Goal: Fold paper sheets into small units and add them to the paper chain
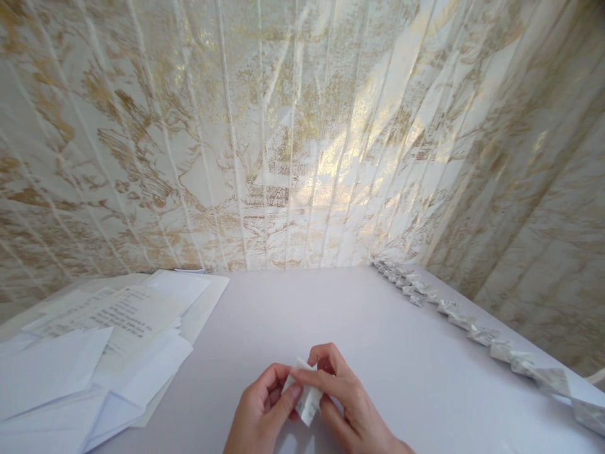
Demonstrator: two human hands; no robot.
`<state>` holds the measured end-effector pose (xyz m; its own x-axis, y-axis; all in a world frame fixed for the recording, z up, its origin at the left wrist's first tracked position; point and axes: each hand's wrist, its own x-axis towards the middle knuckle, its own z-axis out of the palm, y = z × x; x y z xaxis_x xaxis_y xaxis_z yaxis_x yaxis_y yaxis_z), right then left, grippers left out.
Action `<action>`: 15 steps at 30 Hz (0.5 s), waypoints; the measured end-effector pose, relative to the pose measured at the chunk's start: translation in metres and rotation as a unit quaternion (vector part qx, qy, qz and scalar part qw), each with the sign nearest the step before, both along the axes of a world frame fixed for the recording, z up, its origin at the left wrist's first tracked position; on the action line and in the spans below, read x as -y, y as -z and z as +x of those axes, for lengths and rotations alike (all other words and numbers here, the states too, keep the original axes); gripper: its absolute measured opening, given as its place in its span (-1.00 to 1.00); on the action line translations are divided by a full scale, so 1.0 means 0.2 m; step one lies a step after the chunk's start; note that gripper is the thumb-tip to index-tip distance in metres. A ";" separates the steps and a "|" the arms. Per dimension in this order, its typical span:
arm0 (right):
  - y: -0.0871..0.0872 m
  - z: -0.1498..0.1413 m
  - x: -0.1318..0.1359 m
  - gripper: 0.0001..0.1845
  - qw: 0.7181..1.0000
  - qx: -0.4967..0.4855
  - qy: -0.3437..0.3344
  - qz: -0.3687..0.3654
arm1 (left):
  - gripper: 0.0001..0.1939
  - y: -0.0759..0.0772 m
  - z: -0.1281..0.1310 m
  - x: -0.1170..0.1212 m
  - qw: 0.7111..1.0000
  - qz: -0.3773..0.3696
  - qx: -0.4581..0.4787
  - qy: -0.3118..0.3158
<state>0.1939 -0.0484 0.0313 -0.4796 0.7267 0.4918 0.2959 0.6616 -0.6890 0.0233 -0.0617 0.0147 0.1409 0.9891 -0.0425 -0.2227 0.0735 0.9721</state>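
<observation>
Between my two hands, just over the near part of the white table (293, 309), is a small folded piece of paper (309, 403) with faint print on it. My left hand (267, 403) grips its left side, thumb in front and fingers curled behind. From the right, my right hand (347, 403) holds it too, with the index finger laid across its upper part. Parts of the paper are covered by the fingers.
Loose sheets of paper (137, 309), some printed and some blank, are piled at the left. Along the right edge runs a row of small folded paper pieces (482, 334). A gold-patterned curtain (283, 157) hangs behind the table.
</observation>
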 end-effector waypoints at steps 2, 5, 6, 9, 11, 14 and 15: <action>0.01 0.01 0.00 -0.63 0.997 -0.056 0.001 -0.057 | -0.59 0.00 -0.02 -0.01 0.999 0.015 -0.037 0.005; 0.01 0.00 -0.01 -0.63 0.986 -0.088 0.018 -0.138 | -0.60 -0.02 -0.02 -0.01 0.996 0.035 -0.084 0.009; 0.01 -0.01 -0.01 -0.62 0.983 -0.088 0.021 -0.160 | -0.59 -0.03 -0.02 0.00 0.994 0.042 -0.097 0.005; 0.02 -0.03 -0.01 -0.58 0.971 -0.103 0.036 -0.212 | -0.60 -0.05 -0.01 0.02 0.989 0.063 -0.137 -0.004; 0.03 -0.05 -0.01 -0.57 0.954 -0.147 0.044 -0.258 | -0.60 -0.05 -0.01 0.02 0.986 0.071 -0.149 0.003; 0.06 -0.06 -0.02 -0.55 0.915 -0.230 0.047 -0.327 | -0.59 -0.04 -0.01 0.03 0.988 0.067 -0.137 0.032; 0.07 -0.07 -0.02 -0.53 0.904 -0.251 0.043 -0.343 | -0.58 -0.04 -0.01 0.02 0.988 0.061 -0.134 0.042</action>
